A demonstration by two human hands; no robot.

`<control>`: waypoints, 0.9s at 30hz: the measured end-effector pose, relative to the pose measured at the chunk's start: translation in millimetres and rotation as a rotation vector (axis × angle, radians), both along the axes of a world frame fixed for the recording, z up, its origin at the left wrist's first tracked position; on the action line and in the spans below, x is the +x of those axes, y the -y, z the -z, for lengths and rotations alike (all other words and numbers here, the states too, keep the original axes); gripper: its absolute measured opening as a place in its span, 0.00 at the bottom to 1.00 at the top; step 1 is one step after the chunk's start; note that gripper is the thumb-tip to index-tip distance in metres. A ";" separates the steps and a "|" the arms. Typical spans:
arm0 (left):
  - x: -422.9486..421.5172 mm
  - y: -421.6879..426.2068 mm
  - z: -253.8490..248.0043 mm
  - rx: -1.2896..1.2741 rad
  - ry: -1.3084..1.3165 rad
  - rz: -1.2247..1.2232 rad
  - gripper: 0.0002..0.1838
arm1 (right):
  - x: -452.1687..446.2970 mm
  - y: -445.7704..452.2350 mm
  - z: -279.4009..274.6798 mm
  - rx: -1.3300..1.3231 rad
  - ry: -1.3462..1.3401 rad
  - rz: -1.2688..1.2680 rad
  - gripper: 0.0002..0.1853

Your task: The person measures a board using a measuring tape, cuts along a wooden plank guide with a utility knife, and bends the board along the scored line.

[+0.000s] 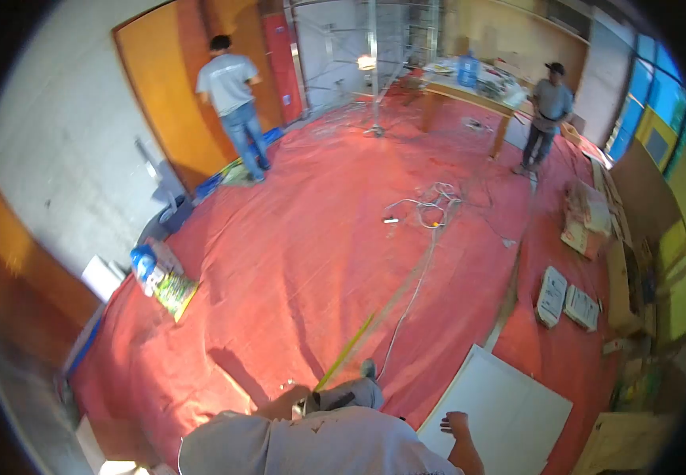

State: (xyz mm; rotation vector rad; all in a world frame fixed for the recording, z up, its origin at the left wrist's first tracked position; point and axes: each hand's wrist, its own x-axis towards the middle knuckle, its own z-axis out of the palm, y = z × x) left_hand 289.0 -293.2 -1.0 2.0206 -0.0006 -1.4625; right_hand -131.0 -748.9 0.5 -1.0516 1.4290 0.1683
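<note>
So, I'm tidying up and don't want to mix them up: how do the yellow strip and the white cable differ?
The yellow strip runs straight, while the white cable curves and ends in tangled loops. The strip looks wider; the cable is thinner but reaches much farther across the room. Both lie over the red sheet.

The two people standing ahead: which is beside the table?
The right-hand person, near the table; the left-hand person is by the orange door.
</note>
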 end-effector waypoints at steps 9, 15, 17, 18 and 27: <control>104.3 165.7 6.7 0.082 -0.284 -0.016 0.10 | 87.4 55.4 5.2 0.122 -0.052 -0.135 0.15; 222.9 331.8 -3.5 0.033 -0.228 0.084 0.09 | 122.6 104.9 0.6 0.031 -0.082 -0.158 0.15; 264.3 404.8 -16.2 -0.040 -0.065 0.156 0.10 | 138.5 132.5 -6.9 0.025 -0.068 -0.076 0.15; 281.9 444.4 -6.7 -0.075 -0.042 0.199 0.14 | 148.0 151.6 -9.8 0.016 -0.061 -0.048 0.15; 302.8 610.7 -48.8 -0.183 0.231 0.320 0.14 | 217.6 341.1 0.1 -0.109 -0.063 -0.257 0.16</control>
